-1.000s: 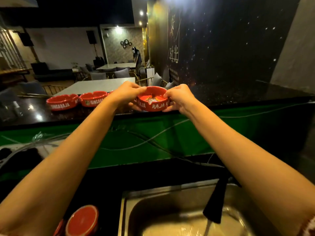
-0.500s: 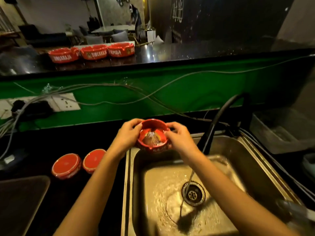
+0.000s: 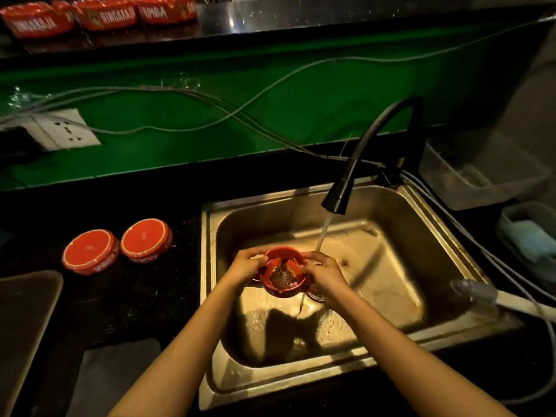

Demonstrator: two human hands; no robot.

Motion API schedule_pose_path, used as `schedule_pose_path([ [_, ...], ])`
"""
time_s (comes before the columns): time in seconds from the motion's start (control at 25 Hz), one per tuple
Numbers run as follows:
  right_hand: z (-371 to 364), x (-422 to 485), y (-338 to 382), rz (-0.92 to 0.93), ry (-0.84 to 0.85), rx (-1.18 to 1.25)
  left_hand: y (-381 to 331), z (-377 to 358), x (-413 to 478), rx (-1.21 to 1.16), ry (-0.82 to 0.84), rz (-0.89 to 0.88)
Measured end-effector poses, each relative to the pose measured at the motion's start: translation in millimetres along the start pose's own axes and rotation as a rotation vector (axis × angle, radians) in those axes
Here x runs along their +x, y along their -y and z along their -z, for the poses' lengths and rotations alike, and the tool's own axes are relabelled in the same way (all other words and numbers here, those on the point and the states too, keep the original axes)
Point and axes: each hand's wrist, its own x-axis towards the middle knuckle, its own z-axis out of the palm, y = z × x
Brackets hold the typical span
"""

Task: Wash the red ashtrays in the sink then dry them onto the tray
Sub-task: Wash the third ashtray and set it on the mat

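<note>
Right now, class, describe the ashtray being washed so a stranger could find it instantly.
Find the steel sink under the black tap. Over its basin, the left hand and right hand hold one red ashtray. Unlike the others, it sits open side up, with dirty water inside.

Brushed steel sink (image 3: 445, 236), dull sheen, wet and glinting on its floor. Over its far rim, matt black tap (image 3: 373, 145), rubbery-looking along the neck. In the basin, glossy red ashtray (image 3: 284, 276), glazed like ceramic, smeared brown and grimy inside. Left of the sink, two more ashtrays (image 3: 117, 246) upside down, smooth shiny red bases, on a dark tabletop (image 3: 135, 302) with a fine speckled grain. At the far left, matt dark tray (image 3: 27, 308), smooth. Near left of the sink, soft grey cloth (image 3: 117, 377). Behind the sink, glossy green wall panel (image 3: 270, 115); white plastic socket (image 3: 60, 130). Right of the sink, cloudy translucent plastic tub (image 3: 481, 173).
</note>
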Motion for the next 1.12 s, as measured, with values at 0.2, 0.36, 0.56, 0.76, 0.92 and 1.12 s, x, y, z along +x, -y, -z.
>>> schedule_pose_path([
  [0.2,34.4,13.8,-7.4,-0.119,-0.041,0.003,5.6,-32.9,10.4,-0.084,0.040,0.126],
  [0.36,56.0,13.7,-3.1,-0.164,-0.025,-0.045,3.8,-49.1,14.4,-0.142,0.079,0.229],
  [0.56,73.6,19.8,5.7,-0.112,0.009,-0.126,2.7,-62.1,18.6,-0.187,0.116,0.292],
  [0.76,80.3,23.5,17.6,0.010,0.047,-0.150,0.4,-66.5,21.7,-0.309,0.067,0.286],
  [0.92,77.0,29.6,9.2,-0.004,0.066,-0.013,-2.6,-58.6,24.2,-0.269,0.021,0.177],
  [1.12,62.3,32.7,-6.0,-0.093,0.049,0.136,-15.1,-42.0,27.3,-0.033,-0.028,0.041],
])
